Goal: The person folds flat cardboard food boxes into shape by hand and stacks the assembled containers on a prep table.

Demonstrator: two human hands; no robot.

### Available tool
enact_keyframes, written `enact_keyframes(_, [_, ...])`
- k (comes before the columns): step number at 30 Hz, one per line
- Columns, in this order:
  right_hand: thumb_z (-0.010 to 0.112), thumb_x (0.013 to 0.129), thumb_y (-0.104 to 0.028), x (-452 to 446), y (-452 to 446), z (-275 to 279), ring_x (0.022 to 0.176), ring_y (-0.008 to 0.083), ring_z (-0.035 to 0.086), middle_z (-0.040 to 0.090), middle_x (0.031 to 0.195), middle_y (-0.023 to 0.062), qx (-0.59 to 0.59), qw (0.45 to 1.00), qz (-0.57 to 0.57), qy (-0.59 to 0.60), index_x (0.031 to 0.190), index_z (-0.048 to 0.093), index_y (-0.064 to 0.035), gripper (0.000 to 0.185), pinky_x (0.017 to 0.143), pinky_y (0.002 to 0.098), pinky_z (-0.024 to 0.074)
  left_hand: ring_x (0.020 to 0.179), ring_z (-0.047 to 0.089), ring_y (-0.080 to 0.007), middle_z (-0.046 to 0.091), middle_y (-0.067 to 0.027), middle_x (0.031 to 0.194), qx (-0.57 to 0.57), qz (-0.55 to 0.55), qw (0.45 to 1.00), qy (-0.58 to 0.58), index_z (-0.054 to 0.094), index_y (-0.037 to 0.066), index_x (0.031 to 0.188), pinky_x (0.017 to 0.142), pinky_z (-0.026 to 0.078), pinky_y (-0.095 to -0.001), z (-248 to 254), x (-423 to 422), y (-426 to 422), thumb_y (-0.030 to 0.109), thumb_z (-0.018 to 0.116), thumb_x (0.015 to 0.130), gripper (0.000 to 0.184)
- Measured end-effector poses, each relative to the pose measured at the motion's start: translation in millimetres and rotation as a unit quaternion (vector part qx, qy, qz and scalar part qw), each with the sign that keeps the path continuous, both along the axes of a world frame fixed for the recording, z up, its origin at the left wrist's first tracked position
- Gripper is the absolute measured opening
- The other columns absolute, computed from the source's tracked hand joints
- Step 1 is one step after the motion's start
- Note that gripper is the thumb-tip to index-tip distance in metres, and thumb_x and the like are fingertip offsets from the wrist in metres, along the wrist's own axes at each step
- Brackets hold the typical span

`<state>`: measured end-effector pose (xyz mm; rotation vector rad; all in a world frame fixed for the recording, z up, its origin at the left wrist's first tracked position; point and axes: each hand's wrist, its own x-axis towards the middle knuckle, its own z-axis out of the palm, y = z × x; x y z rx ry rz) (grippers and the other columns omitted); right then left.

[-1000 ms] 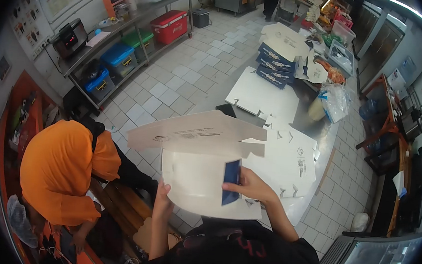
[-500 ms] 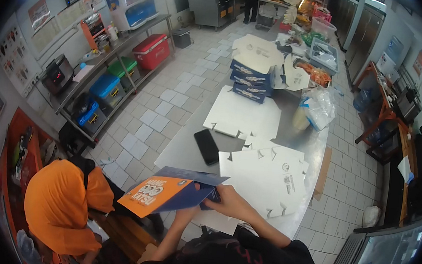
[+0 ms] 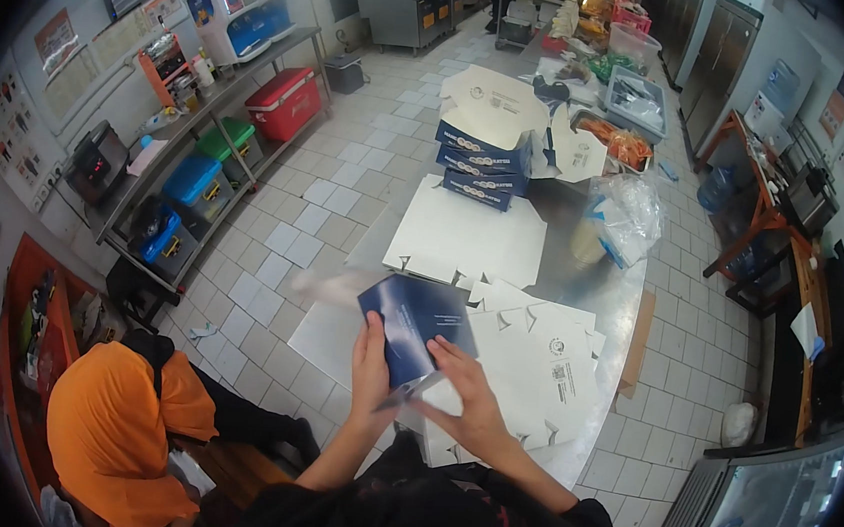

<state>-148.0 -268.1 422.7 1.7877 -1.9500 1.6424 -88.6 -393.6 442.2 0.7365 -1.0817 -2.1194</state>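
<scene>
A dark blue cardboard box (image 3: 417, 318), partly folded, is held up in front of me over the near end of the steel table. My left hand (image 3: 369, 374) grips its left side, thumb and fingers closed on the card. My right hand (image 3: 473, 399) holds its lower right edge, fingertips pressed on the blue face. A pale flap on the far left of the box is smeared by motion. Flat white box blanks (image 3: 553, 375) lie under and right of my hands. Another pile of flat blanks (image 3: 470, 233) is beyond them.
Folded blue boxes (image 3: 481, 163) stand stacked farther back on the steel table (image 3: 325, 340). A plastic bag (image 3: 627, 216) and a blue-grey tub (image 3: 641, 107) stand to the right. A person in an orange head covering (image 3: 112, 427) sits at my left. Shelving with a red cooler (image 3: 283, 103) lines the left wall.
The box has turned from its orange printed side to its blue side and moved up and right. Both hands have shifted with it, and the phone is now hidden.
</scene>
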Motion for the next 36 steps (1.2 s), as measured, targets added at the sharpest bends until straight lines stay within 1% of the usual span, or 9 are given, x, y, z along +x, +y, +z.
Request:
enact_keyframes(2, [0.074, 0.069, -0.011, -3.1, -0.9, 3.6, 0.122, 0.0319, 0.04, 0.04, 0.133, 0.015, 0.024, 0.992, -0.037, -0.115, 0.128, 0.041, -0.0073, 0.068, 0.096, 0.0451, 0.0362, 0.084, 0.06, -0.0141, 0.059, -0.0084, 0.096, 0.039, -0.065, 0.997, 0.019, 0.05, 0.001, 0.11, 0.073, 0.049, -0.0257, 2.5, -7.3, -8.0, 0.041, 0.036, 0.095, 0.045])
enact_keyframes(4, [0.074, 0.069, -0.01, -2.9, -12.6, 15.8, 0.118, 0.0349, 0.042, 0.04, 0.131, 0.0175, -0.037, 0.994, -0.031, -0.1, 0.123, 0.049, -0.0126, 0.059, 0.092, 0.0438, 0.039, 0.082, 0.061, -0.0135, 0.06, -0.0083, 0.095, 0.039, -0.074, 0.996, 0.025, 0.052, 0.0, 0.106, 0.072, 0.049, -0.025, 11.0, -12.4, -12.9, 0.042, 0.035, 0.095, 0.046])
enact_keyframes(6, [0.074, 0.071, -0.01, -0.6, -23.1, 23.2, 0.115, 0.0386, 0.042, 0.04, 0.129, 0.0192, -0.12, 0.989, -0.079, 0.042, 0.116, 0.056, -0.0173, 0.049, 0.09, 0.0423, 0.0404, 0.082, 0.061, -0.0134, 0.06, -0.0083, 0.095, 0.007, -0.118, 0.993, 0.022, 0.051, 0.001, 0.107, 0.071, 0.05, -0.0249, 16.5, -16.6, -19.0, 0.042, 0.034, 0.095, 0.046])
enact_keyframes(12, [0.072, 0.057, -0.007, -11.1, -35.7, 27.9, 0.114, 0.0381, 0.042, 0.036, 0.129, 0.0215, -0.011, 0.984, -0.147, 0.099, 0.116, 0.059, -0.0169, 0.061, 0.091, 0.0426, 0.041, 0.086, 0.058, -0.0112, 0.056, -0.003, 0.098, 0.082, -0.094, 0.986, 0.11, 0.045, 0.009, 0.115, 0.074, 0.048, -0.0261, 18.7, -23.6, -29.0, 0.032, 0.04, 0.095, 0.031])
enact_keyframes(14, [0.072, 0.058, -0.006, -8.3, -41.0, 25.3, 0.113, 0.038, 0.043, 0.036, 0.128, 0.0232, 0.017, 0.982, -0.183, 0.035, 0.114, 0.06, -0.0149, 0.058, 0.089, 0.0431, 0.0426, 0.09, 0.056, -0.0104, 0.055, -0.0029, 0.101, 0.064, -0.087, 0.99, 0.088, 0.046, 0.008, 0.115, 0.077, 0.046, -0.0264, 14.6, -25.4, -35.0, 0.03, 0.04, 0.096, 0.029])
enact_keyframes(18, [0.071, 0.061, -0.003, -6.6, -36.6, 23.3, 0.117, 0.0401, 0.041, 0.032, 0.132, 0.0264, 0.057, 0.994, -0.082, 0.047, 0.113, 0.06, -0.0133, 0.055, 0.091, 0.0423, 0.0421, 0.083, 0.058, -0.0068, 0.059, -0.0013, 0.096, 0.088, -0.139, 0.984, 0.071, 0.049, 0.01, 0.106, 0.071, 0.047, -0.0212, 10.3, -23.8, -62.5, 0.025, 0.045, 0.094, 0.02])
enact_keyframes(24, [0.07, 0.067, -0.002, 3.7, -49.9, 18.9, 0.117, 0.04, 0.041, 0.034, 0.131, 0.0269, 0.065, 0.979, -0.194, -0.009, 0.113, 0.059, -0.0104, 0.048, 0.092, 0.0413, 0.041, 0.057, 0.04, -0.0002, 0.046, 0.0064, 0.073, 0.083, -0.115, 0.99, 0.021, 0.051, 0.014, 0.099, 0.048, 0.029, -0.0166, -5.4, -27.6, -57.0, 0.029, 0.048, 0.093, 0.016])
enact_keyframes(32, [0.069, 0.068, -0.002, 9.8, -54.3, 5.5, 0.115, 0.0393, 0.042, 0.037, 0.127, 0.025, 0.082, 0.963, -0.254, 0.029, 0.112, 0.061, -0.0104, 0.045, 0.092, 0.0424, 0.0396, 0.084, 0.059, -0.0073, 0.056, -0.001, 0.102, 0.143, -0.167, 0.974, 0.057, 0.036, 0.011, 0.122, 0.07, 0.048, -0.0223, -12.3, -13.6, -45.6, 0.031, 0.038, 0.096, 0.033])
enact_keyframes(36, [0.069, 0.069, -0.002, 8.7, -45.3, -2.2, 0.115, 0.039, 0.042, 0.036, 0.127, 0.0242, 0.095, 0.96, -0.256, 0.055, 0.118, 0.055, -0.0085, 0.052, 0.093, 0.0426, 0.0385, 0.087, 0.06, -0.01, 0.055, -0.0023, 0.105, 0.159, -0.175, 0.971, 0.041, 0.035, 0.012, 0.123, 0.072, 0.049, -0.0246, -30.5, -7.9, -38.2, 0.03, 0.037, 0.096, 0.033])
